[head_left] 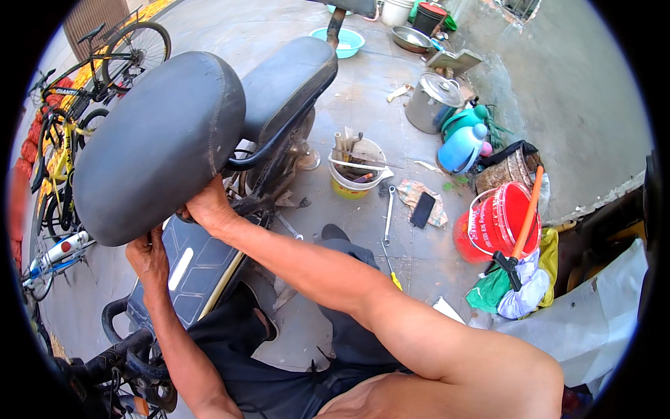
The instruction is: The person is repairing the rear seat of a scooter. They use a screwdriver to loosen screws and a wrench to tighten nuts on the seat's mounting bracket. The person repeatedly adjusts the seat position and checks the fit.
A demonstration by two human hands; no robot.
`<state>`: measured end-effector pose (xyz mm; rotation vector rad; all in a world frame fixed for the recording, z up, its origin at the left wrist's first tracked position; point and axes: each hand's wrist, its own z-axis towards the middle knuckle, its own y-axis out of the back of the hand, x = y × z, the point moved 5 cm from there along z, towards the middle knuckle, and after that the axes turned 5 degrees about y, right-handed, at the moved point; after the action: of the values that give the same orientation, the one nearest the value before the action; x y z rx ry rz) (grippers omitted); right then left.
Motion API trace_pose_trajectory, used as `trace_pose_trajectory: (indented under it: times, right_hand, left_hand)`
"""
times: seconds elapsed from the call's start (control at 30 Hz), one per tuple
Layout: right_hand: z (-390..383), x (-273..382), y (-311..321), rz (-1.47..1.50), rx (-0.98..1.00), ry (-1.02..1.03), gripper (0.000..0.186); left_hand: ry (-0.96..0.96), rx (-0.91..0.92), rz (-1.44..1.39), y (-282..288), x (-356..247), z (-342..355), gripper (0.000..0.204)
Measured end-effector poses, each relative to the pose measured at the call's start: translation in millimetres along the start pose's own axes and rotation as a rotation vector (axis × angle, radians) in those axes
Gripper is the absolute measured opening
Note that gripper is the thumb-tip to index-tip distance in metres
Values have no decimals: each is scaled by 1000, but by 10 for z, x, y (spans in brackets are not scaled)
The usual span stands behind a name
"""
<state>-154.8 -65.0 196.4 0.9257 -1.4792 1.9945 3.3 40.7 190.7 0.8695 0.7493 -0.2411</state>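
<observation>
A padded black seat (pixel 157 140) is tilted over a scooter, in front of a longer rear seat (pixel 283 84). My left hand (pixel 148 258) is beneath the front seat's lower edge, fingers bent and pressed together. My right hand (pixel 209 206) reaches under the same seat's right side, fingers curled. What both hands grip is hidden by the seat. Below lies the footboard (pixel 202 272). A bucket of tools (pixel 356 178), a long wrench (pixel 389 213), a yellow-handled screwdriver (pixel 394 279) and a phone (pixel 423 209) on a cloth are on the ground to the right.
Bicycles (pixel 70 133) stand at left. A grey wall (pixel 586 105) runs along the right, with a lidded metal pot (pixel 429 112), blue jug (pixel 457 153) and red bucket (pixel 481 230) holding an orange-handled tool. Basins (pixel 349 45) sit farther back. Plastic sheeting (pixel 586 321) lies at lower right.
</observation>
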Motion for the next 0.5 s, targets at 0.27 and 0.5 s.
trace_pose_trajectory:
  times: [0.27,0.5]
  right_hand:
    - [-40,155,-27,-82,60,-67,15]
    - [-13,136,-51,-40,80,16,19]
  left_hand:
    - [-73,-171,54,159,10,0,23]
    - [-43,-96,-80,121,122,26,23]
